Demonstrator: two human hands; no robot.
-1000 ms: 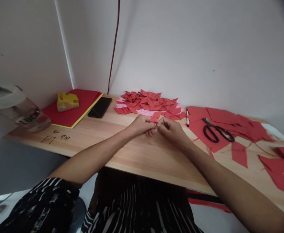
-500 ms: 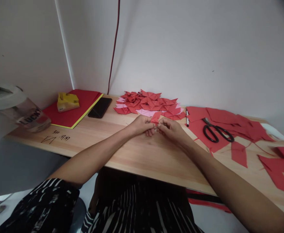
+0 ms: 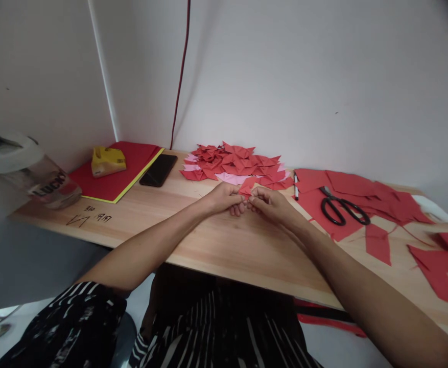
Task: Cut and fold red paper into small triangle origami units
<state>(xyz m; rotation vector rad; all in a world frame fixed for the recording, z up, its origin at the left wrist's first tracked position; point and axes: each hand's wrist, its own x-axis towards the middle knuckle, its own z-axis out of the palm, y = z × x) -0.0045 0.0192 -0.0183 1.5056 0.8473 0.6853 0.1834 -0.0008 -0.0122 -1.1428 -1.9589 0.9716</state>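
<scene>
A small folded piece of red paper (image 3: 247,187) is pinched between my two hands, just above the wooden table (image 3: 224,245). My left hand (image 3: 227,198) grips its left side, fingers curled underneath. On the other side, the thumb and forefinger of my right hand (image 3: 266,200) close on its lower right edge. Parts of the paper are hidden behind my fingers. Right behind my hands lies a pile of folded red and pink paper pieces (image 3: 239,159), pointed at their corners.
Right of my hands lie a marker (image 3: 296,185), black-handled scissors (image 3: 344,207), red paper sheets (image 3: 350,181) and cut red scraps (image 3: 377,244). On the left are a phone (image 3: 158,170), a yellow packet (image 3: 109,162) on red sheets (image 3: 132,153) and a clear bottle (image 3: 51,186). A wall rises behind.
Both hands stay in the same place on the red paper. Its upper part looks slightly lower and tilted further right. Everything else lies as before.
</scene>
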